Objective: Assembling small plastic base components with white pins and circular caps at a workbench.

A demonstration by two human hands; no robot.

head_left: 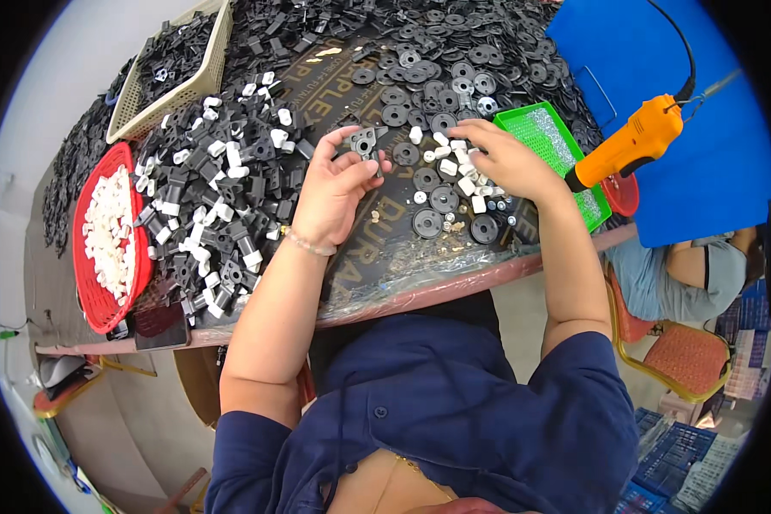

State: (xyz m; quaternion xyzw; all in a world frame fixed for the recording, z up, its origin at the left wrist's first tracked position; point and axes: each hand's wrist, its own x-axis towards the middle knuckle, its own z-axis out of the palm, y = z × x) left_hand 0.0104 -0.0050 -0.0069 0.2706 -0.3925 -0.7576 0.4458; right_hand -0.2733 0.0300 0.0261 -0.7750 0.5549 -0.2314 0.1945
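1. The left hand [332,188] pinched a black bracket [365,143] between thumb and fingers above the table [360,267].
2. The right hand [514,163], half open, reached among white caps [466,186]; contact was unclear.

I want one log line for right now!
left hand: holding black part | right hand: near white pieces | orange power tool: by green tray

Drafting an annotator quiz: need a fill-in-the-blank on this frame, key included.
1. The hand holding a dark part is the person's ____ one.
2. The corded power tool has a body coloured ____.
3. At far left, loose white pieces fill a ____ basket.
4. The green tray sits toward the person's ____ side.

left; orange; red; right
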